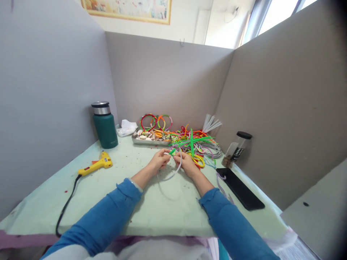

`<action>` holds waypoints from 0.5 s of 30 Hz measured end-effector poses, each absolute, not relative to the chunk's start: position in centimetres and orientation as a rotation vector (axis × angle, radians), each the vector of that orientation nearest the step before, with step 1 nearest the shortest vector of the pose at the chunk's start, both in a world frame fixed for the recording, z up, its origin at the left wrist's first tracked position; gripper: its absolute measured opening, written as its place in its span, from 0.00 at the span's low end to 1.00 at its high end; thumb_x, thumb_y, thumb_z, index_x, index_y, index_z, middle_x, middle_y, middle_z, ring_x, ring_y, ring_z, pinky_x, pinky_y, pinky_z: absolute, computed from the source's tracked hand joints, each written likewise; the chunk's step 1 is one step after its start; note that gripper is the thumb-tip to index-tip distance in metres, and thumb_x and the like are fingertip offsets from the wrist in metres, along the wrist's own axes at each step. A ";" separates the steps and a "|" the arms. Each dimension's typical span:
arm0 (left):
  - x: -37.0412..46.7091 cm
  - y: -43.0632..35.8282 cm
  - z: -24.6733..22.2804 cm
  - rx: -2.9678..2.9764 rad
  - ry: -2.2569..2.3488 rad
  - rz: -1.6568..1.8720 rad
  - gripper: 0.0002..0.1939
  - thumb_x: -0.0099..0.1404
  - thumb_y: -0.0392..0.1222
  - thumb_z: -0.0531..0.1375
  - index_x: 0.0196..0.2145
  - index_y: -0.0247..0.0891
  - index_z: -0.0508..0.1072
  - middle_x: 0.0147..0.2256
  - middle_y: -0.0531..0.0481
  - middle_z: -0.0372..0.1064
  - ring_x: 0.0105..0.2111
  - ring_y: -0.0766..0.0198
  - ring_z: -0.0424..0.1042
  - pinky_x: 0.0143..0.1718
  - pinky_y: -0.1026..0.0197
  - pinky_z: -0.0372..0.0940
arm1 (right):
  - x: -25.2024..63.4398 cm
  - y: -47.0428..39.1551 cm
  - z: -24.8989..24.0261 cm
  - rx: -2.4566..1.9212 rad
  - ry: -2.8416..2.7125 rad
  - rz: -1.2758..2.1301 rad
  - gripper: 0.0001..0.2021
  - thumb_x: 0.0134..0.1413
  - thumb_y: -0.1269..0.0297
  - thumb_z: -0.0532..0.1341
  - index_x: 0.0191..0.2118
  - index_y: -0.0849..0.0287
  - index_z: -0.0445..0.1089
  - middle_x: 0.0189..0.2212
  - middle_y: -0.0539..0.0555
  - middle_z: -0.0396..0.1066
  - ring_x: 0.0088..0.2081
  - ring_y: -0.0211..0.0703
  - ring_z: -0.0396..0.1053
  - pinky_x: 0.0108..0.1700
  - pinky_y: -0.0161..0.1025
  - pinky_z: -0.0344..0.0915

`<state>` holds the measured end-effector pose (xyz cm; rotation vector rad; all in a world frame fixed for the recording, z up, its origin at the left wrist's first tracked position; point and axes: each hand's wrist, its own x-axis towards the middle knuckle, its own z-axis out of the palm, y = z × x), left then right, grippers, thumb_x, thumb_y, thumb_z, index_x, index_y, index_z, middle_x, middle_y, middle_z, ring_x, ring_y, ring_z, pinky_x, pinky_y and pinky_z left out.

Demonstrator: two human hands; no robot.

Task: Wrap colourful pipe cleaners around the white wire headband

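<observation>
Two hands here, left (pixel 159 161) and right (pixel 187 164), both with fingertips pinched on one small green piece (pixel 172 152) between them, in front of the pile. One pale hoop (pixel 169 178) hangs by the right hand; fingers hide how it meets the green bit. One glue gun (pixel 95 165), one flask (pixel 105 130), one jar (pixel 235 151). The fuzzy-stem pile (pixel 199 139)? Too tangled to count. Colored rings (pixel 148 122) behind the tray (pixel 151 143) overlap, so no count there either. Wall picture (pixel 130 10) is cut off up top.
</observation>
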<state>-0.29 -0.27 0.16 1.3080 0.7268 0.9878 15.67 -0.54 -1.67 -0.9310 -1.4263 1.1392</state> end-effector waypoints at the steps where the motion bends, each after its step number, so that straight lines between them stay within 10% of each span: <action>1: -0.3 -0.2 0.1 1.308 0.733 0.988 0.18 0.52 0.44 0.61 0.39 0.39 0.61 0.17 0.63 0.48 0.12 0.77 0.43 0.14 0.71 0.39 | 15.6 -0.6 -1.6 -0.938 -1.437 1.136 0.13 0.42 0.56 0.62 0.23 0.58 0.60 0.14 0.43 0.56 0.16 0.31 0.51 0.19 0.31 0.47; 15: -0.2 0.1 -0.1 1.256 0.800 0.968 0.14 0.50 0.44 0.62 0.29 0.38 0.60 0.17 0.61 0.53 0.11 0.78 0.43 0.12 0.71 0.38 | 15.1 -1.2 -1.3 -1.021 -1.518 1.118 0.12 0.43 0.59 0.61 0.21 0.59 0.59 0.14 0.44 0.57 0.16 0.30 0.52 0.19 0.31 0.47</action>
